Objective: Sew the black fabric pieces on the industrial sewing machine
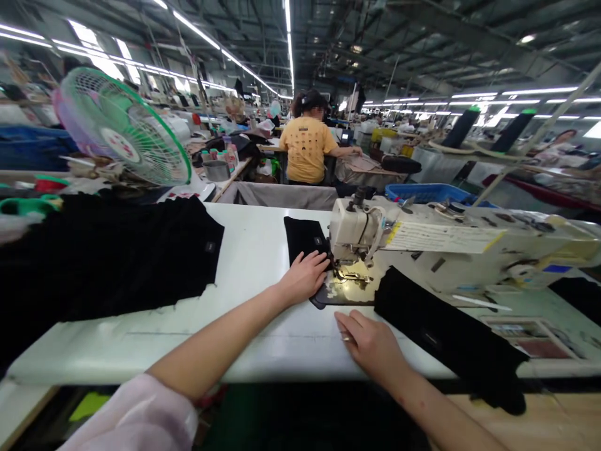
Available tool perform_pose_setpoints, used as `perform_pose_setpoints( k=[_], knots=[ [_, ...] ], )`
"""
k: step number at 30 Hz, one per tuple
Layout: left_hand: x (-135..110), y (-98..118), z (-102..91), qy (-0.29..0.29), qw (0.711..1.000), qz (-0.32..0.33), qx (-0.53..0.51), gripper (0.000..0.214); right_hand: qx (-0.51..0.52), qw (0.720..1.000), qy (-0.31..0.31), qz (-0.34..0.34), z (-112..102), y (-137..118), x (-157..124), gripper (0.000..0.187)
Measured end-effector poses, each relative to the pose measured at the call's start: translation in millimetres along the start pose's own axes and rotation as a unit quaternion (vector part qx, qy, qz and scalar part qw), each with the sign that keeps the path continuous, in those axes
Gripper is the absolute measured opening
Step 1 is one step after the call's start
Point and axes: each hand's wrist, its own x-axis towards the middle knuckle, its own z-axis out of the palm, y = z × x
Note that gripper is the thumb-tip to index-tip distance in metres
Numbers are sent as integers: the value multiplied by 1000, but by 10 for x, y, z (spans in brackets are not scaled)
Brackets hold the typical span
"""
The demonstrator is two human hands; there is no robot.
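Observation:
My left hand point(306, 275) lies flat with fingers stretched on a narrow black fabric piece point(303, 237) right beside the presser foot of a cream sewing machine point(436, 247). My right hand point(370, 341) rests on the white table point(253, 250) just in front of the lit needle plate point(350, 282), fingers extended, a ring on one finger, holding nothing. A second black fabric piece point(446, 335) lies under the machine arm and hangs over the table's front edge.
A pile of black garments point(103, 257) covers the table's left side. A green and pink fan point(123, 128) stands behind it. A person in a yellow shirt point(307, 147) sits with their back to me at the station ahead. A blue bin point(425, 193) sits behind the machine.

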Motion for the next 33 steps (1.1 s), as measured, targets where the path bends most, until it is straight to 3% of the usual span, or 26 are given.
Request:
perform_pose_setpoints(
  k=[6,10,13,16,18,22,27,30,33],
  knots=[
    [-268,137,-28,-29,1000,-6,5,43,7,1000,2,-1,-10,13,-28,27],
    [-573,266,-205,-43,999,-2,-31,42,14,1000,-5,9,-22,14,-35,26],
    [-592,197,-405,12,988,-148,-36,38,18,1000,-11,12,-28,14,-43,26],
    [-432,-31,-546,70,944,-323,-2,43,20,1000,-12,11,-30,15,-52,27],
    [-297,-188,-556,72,920,-385,-1,44,17,1000,-8,13,-32,16,-51,26],
    [-125,-310,-408,67,901,-425,-47,27,15,1000,2,5,-31,24,-50,28],
    [-190,-260,-354,127,895,-416,-103,9,18,999,40,-27,59,66,-139,35],
    [-326,-401,-590,162,893,-410,-96,14,28,996,69,-48,199,138,-206,35],
    [-551,-705,-1051,185,882,-429,-59,16,35,995,80,-55,316,218,-244,33]
  ],
)
